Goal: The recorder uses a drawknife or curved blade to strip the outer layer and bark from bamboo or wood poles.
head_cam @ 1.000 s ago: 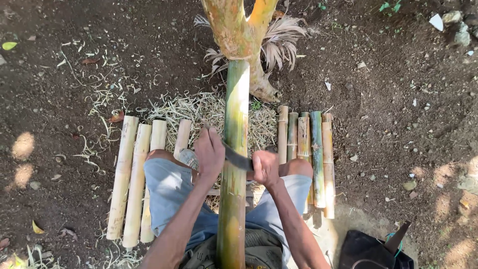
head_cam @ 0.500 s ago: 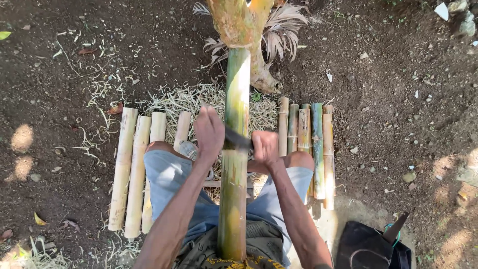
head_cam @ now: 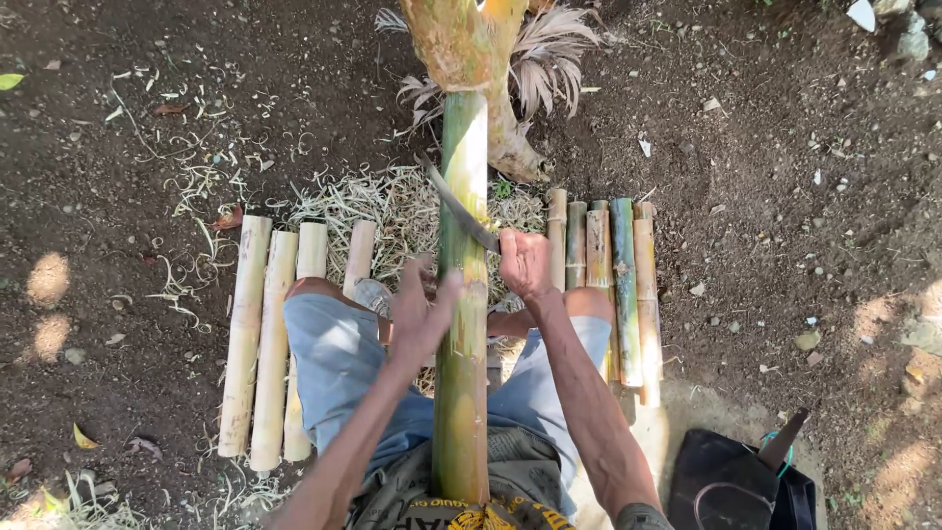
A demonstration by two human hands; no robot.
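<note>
ground: bare dirt, shavings
right hand: fist on knife
left hand: loosely open, steadying pole
bag: contents unclear

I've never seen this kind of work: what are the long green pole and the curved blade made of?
The long green pole looks like fresh bamboo: a smooth, glossy skin, yellowing in patches. The curved blade in the right hand appears to be dark, dull metal, probably steel; its handle is hidden in the grip.
</note>
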